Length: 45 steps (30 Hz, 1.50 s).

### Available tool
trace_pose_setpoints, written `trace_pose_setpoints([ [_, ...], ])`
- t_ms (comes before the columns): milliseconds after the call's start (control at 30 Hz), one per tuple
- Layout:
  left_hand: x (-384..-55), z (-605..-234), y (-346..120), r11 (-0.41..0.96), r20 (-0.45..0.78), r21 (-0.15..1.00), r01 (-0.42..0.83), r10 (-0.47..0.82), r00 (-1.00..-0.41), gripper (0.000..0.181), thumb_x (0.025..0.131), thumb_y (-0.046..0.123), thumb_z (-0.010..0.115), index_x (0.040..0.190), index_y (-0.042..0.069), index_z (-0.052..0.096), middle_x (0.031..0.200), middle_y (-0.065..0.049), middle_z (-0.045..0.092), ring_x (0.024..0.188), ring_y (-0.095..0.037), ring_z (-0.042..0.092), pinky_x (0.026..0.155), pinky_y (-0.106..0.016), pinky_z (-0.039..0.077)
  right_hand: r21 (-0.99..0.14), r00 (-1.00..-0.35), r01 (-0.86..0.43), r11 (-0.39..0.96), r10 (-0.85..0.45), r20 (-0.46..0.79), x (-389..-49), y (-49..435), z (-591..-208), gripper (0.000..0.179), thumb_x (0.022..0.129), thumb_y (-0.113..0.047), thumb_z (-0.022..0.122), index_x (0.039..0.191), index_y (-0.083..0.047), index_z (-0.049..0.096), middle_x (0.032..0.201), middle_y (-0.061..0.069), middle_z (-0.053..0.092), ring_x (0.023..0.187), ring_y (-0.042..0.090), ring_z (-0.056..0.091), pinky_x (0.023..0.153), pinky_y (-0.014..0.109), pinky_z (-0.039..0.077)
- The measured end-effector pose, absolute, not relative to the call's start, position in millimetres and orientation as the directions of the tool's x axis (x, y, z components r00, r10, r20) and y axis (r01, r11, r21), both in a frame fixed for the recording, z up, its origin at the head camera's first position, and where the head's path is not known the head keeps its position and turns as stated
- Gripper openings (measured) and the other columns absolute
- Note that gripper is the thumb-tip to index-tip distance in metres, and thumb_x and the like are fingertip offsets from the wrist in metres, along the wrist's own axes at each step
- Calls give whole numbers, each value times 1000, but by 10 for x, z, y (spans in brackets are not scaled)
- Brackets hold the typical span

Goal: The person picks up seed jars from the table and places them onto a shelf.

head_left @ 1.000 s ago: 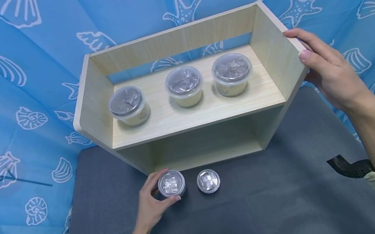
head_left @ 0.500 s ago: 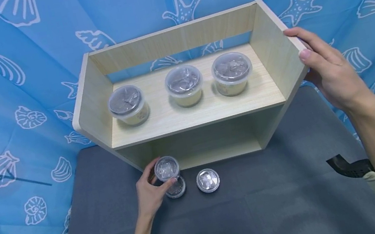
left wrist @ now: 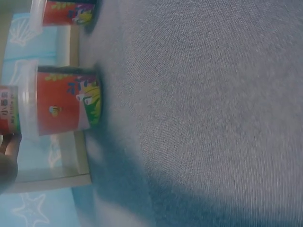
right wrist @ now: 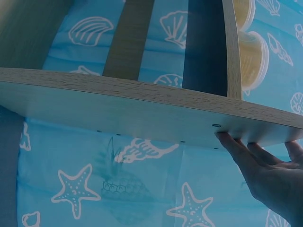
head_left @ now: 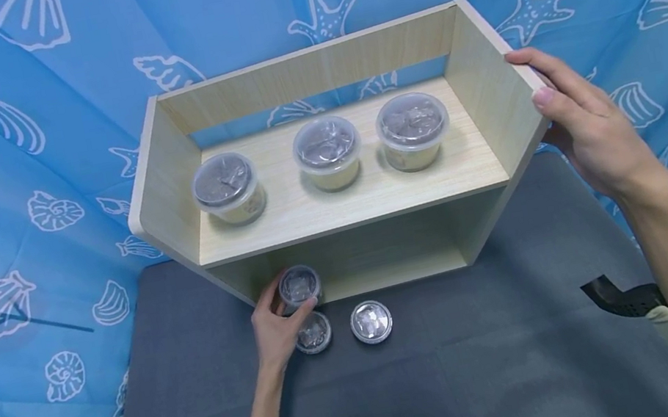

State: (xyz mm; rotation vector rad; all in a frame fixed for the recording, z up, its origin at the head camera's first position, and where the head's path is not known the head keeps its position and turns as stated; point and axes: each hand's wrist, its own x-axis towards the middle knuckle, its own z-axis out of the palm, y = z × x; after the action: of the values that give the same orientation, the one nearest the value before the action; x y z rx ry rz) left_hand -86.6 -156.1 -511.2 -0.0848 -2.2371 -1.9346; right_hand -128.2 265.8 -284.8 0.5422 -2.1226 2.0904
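My left hand [head_left: 278,331] grips a small tub [head_left: 299,285] with a clear lid, thumb on its near side. It overlaps the left front of the lower shelf compartment. In the left wrist view this tub [left wrist: 8,111] shows a red printed wall above another red tub [left wrist: 59,101], which stands on the cloth. A second lidded tub [head_left: 370,322] stands to its right. My right hand [head_left: 587,119] rests on the right side panel of the pale wooden shelf [head_left: 349,217], thumb and forefinger at its edge. In the right wrist view, extended fingers [right wrist: 241,151] press the outer face.
Three lidded tubs, a left one [head_left: 228,188], a middle one [head_left: 328,153] and a right one [head_left: 414,132], stand on the upper board. A dark grey cloth [head_left: 458,380] covers the table. A blue shell-patterned curtain [head_left: 31,239] hangs behind and at the sides.
My left hand has lifted the upper tub off the one beneath it, exposing that lower tub, and carried it forward to the lower compartment's front. My right hand has stayed at the shelf's side.
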Motion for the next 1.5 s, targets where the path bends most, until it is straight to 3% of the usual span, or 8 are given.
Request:
trace_pose_setpoints([
  [200, -847, -4975, -1493, 176, 146, 976, 126, -105, -984, 70, 73, -9, 82, 137, -9, 52, 136, -26, 55, 125, -39, 54, 101, -34, 46, -945, -932, -326, -7, -167, 323, -1287, 2649, -2851, 48, 105, -19, 41, 152, -15, 39, 151, 13, 27, 122, 29, 36, 85, 31, 38],
  [533, -957, -5064, -1489, 220, 138, 968, 120, -70, -988, 70, 76, -4, 83, 138, -10, 51, 137, -28, 53, 127, -43, 51, 105, -44, 42, -944, -931, -330, -13, -161, 328, -1283, 2640, -2854, 46, 105, -18, 40, 152, -15, 40, 150, 13, 27, 122, 29, 35, 86, 32, 37],
  [867, -1022, -5124, -1503, 195, 41, 980, 33, -37, -998, 72, 79, -6, 79, 142, -9, 45, 145, -28, 45, 135, -40, 43, 109, -37, 37, -945, -937, -326, 1, -137, 323, -1280, 2623, -2860, 46, 105, -18, 41, 151, -16, 41, 149, 12, 27, 121, 29, 35, 86, 34, 36],
  [1500, -1031, -5208, -1507, 170, 40, 985, 35, -24, -999, 71, 82, -9, 75, 143, -12, 39, 139, -32, 47, 130, -45, 47, 107, -47, 39, -946, -937, -323, -25, -132, 324, -1284, 2605, -2876, 47, 104, -19, 39, 151, -17, 39, 146, 12, 27, 120, 29, 35, 88, 40, 32],
])
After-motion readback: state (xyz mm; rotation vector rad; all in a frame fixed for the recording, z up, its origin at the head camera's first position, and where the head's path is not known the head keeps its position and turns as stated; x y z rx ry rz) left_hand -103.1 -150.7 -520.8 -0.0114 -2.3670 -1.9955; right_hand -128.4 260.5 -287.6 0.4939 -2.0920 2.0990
